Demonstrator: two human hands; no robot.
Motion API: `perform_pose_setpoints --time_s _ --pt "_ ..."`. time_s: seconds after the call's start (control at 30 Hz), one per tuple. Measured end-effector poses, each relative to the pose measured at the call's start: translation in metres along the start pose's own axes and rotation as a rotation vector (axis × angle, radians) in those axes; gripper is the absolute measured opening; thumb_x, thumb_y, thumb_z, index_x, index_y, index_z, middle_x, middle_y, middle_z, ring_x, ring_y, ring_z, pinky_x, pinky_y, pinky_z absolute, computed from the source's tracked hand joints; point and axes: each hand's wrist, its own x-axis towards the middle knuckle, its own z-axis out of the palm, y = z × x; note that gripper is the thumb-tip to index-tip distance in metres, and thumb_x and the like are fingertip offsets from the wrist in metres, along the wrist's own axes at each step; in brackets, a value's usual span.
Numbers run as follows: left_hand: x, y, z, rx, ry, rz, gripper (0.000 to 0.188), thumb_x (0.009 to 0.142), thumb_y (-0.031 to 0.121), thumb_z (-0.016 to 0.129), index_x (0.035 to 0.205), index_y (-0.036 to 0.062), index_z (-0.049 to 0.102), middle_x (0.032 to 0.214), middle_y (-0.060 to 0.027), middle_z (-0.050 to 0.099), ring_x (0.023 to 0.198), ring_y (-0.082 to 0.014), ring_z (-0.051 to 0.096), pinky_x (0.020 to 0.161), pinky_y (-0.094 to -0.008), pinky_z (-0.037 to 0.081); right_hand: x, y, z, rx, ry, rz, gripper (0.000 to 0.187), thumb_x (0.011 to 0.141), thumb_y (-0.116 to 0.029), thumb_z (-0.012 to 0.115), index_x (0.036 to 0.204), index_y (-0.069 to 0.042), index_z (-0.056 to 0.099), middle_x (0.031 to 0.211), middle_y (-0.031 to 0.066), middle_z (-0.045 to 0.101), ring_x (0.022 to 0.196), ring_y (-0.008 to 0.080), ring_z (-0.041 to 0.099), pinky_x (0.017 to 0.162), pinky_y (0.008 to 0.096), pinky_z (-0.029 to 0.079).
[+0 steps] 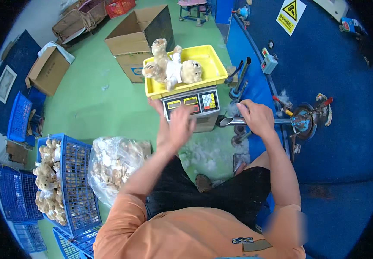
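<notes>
My left hand [181, 126] is smeared by motion in front of the digital scale [195, 105], so its fingers cannot be made out. A yellow plastic tray [210, 58] sits on top of the scale. In it lies a tan plush bear [173, 71] with a white middle, its head to the right. On the right, my right hand [259, 118] is closed over a shiny metal tube [231, 121] that has a slanted open end and sticks out of the blue machine. The undersides of its fingers are hidden.
Blue crates [80, 185] with plush bears stand at left, beside a clear plastic bag [113, 164] of plush pieces. Cardboard boxes [128, 39] stand beyond. White stuffing fluff [208, 155] litters the green floor. The blue machine wall [333, 151] bounds the right, with a switch box [269, 62].
</notes>
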Motion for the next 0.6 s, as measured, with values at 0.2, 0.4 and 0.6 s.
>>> perform_pose_setpoints --time_s 0.2,0.4,0.6 --pt "-0.193 0.024 0.046 -0.329 -0.672 -0.369 0.046 0.08 0.009 0.068 0.125 0.0072 0.062 0.122 -0.015 0.064 0.109 -0.0361 0.059 0.095 -0.042 0.048 0.005 -0.001 0.001 0.005 -0.022 0.02 0.046 0.099 -0.049 0.049 0.099 -0.008 0.07 0.076 0.0138 0.072 0.069 0.0397 0.066 0.063 0.0478 0.051" --pt "-0.036 -0.017 -0.012 -0.082 -0.086 -0.313 0.033 0.081 0.007 0.067 0.114 0.0049 0.066 0.111 -0.0158 0.067 0.093 -0.0337 0.064 0.083 -0.0397 0.052 0.003 0.001 0.004 0.012 -0.022 0.04 0.045 0.099 -0.048 0.05 0.097 -0.008 0.07 0.074 0.0126 0.071 0.066 0.0389 0.065 0.062 0.0475 0.049" --pt "0.143 -0.046 -0.071 0.052 0.128 -0.068 0.045 0.082 0.01 0.068 0.126 0.0101 0.061 0.116 -0.0111 0.068 0.103 -0.0312 0.064 0.089 -0.0387 0.051 0.004 -0.001 0.002 0.041 0.008 0.035 0.041 0.098 -0.045 0.052 0.096 -0.009 0.07 0.072 0.0109 0.071 0.064 0.0375 0.064 0.06 0.0467 0.048"
